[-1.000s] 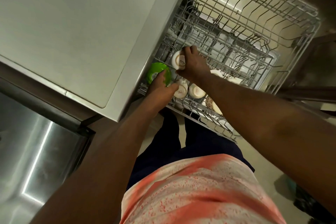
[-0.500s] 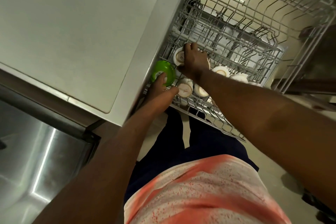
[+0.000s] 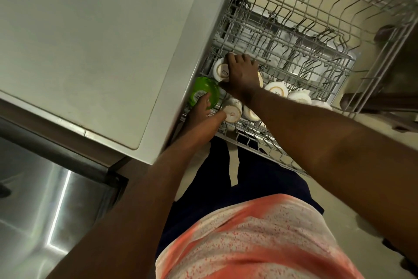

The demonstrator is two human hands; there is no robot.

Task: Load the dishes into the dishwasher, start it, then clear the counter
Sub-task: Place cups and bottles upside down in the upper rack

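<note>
Mid-load: right hand [image 3: 243,76] clutches white ceramic cup [image 3: 221,72] by grey wire rack's [image 3: 334,75] left edge, left hand [image 3: 202,110] flat on green plastic bowl [image 3: 203,92]; 2 steps remain.

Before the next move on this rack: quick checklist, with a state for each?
1. Rack pulled out: ok.
2. Right hand grips white cup: ok, thumb and fingers around it.
3. Left hand on green bowl: ok, fingers rest on its base.
4. Neighbouring cups base-up: ok.
5. Gripped cup seated in the rack: cannot tell, the hand hides it.
6. Free space further in the rack: ok, nothing loaded there.
</note>
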